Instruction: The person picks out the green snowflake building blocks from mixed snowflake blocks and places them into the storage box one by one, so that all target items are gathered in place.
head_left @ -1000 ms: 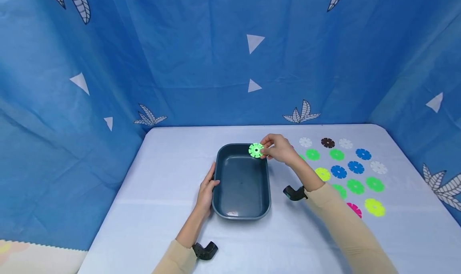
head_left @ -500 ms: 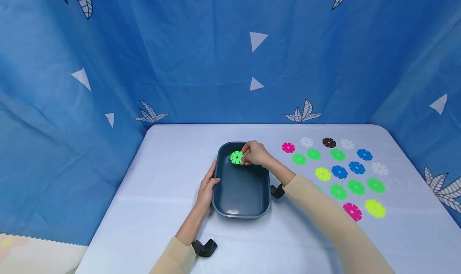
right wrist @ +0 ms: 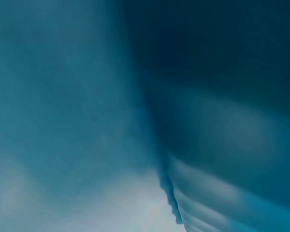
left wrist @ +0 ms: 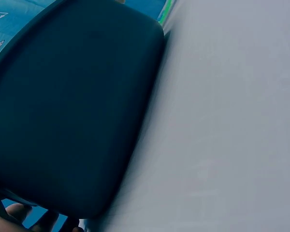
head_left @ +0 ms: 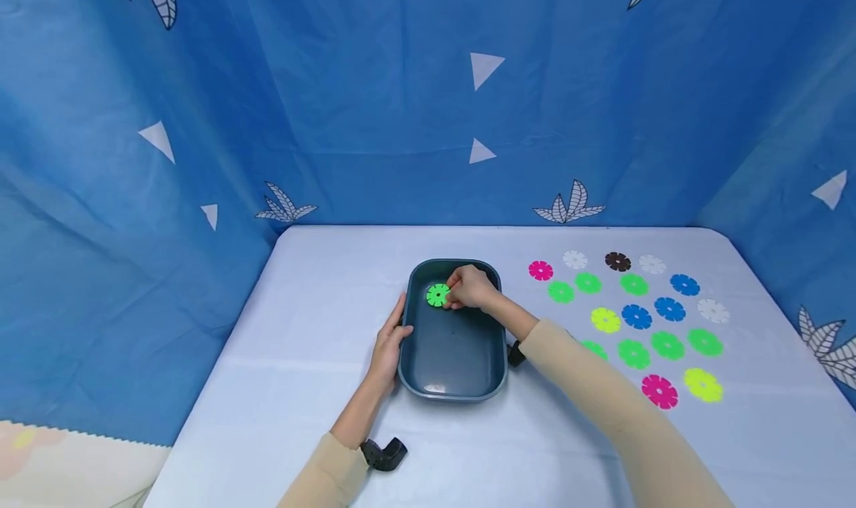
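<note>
A dark blue-grey plastic basin [head_left: 455, 359] stands on the table, its long side running away from me. My left hand [head_left: 386, 348] grips its left side, thumb over the rim and fingers along the outer wall. Inside the basin's far end, my right hand [head_left: 471, 289] pinches a bright green notched plastic disc [head_left: 432, 298] by its right edge. The left wrist view is filled largely by the basin's dark outer side [left wrist: 77, 106], with fingertips [left wrist: 43, 221] at its lower edge. In the right wrist view all is blurred, and the disc is hidden.
Several similar notched discs lie spread flat to the right, among them a pink disc [head_left: 659, 392], a yellow disc [head_left: 703, 385], a blue disc [head_left: 636, 316] and a brown disc [head_left: 617, 261]. My right sleeve [head_left: 602, 396] crosses beside them. A blue curtain [head_left: 388, 122] hangs behind the white table [head_left: 287, 344].
My right hand has carried the green disc leftward from the basin's far right rim and down inside the basin, still pinching it. The left hand keeps its grip on the basin.
</note>
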{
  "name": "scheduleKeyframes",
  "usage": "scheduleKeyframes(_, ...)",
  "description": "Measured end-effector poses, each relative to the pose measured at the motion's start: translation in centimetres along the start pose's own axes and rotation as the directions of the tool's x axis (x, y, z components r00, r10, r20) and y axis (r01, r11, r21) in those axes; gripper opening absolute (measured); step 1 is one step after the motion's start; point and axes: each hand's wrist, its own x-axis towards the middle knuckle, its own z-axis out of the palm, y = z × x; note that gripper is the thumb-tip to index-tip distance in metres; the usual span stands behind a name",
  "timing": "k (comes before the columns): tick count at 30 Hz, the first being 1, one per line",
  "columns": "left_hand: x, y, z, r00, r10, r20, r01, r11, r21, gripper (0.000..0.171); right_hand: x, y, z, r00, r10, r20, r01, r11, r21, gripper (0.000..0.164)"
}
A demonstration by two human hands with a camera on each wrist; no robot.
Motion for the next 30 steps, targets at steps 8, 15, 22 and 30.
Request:
scheduleKeyframes(8,0.0,0.0,0.0,1.0,0.0,-0.003,0.0,1.0,0.006,0.064,0.3,0.2,0.2,1.0,-0.001,0.005,0.001,1.0,0.01,0.02)
scheduleKeyframes(15,0.0,0.0,0.0,1.0,0.003,-0.003,-0.003,1.0,0.009,0.063,0.2,0.4,0.2,1.0,-0.012,0.003,0.012,1.0,-0.007,0.019)
scheduleKeyframes(22,-0.1,0.0,0.0,1.0,-0.001,-0.004,0.001,1.0,0.012,0.063,0.1,0.4,0.3,0.999,-0.038,-0.006,0.038,0.998,-0.051,0.018)
scheduleKeyframes(30,0.0,0.3,0.1,1.0,0.012,-0.005,-0.012,1.0,0.006,0.062,-1.0,-0.7,-1.4,0.992,-0.126,0.031,0.128,0.989,-0.081,0.026)
